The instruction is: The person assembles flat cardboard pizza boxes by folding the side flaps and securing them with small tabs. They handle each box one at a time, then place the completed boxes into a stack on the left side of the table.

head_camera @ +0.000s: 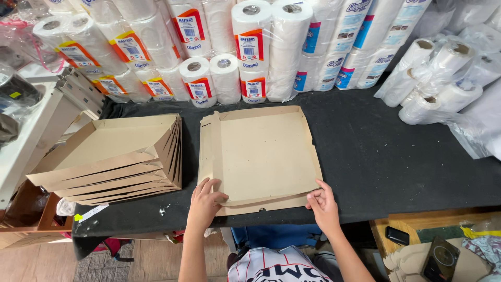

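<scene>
Right at the front edge of the bench [365,156], both hands sit on a flat brown cardboard box blank [261,156]. Left hand [204,201] lies mostly flat on the near left corner, fingers spread and curled over the front flap, pressing rather than gripping. Right hand [323,203] pinches the near right corner, thumb on top, fingers seemingly tucked under the edge. Looks to me like the folding step on the front flap; I'd judge the next move needs that flap creased up evenly from both corners.

Left of the blank, near but not touching, there's a slanted stack of folded boxes [112,156] by the bench's left edge, so not much room that way. Right half of the black top is bare, lots of room there. Along the far edge stand packs of paper rolls [250,47], and clear-wrapped rolls [438,73] fill the far right corner.
</scene>
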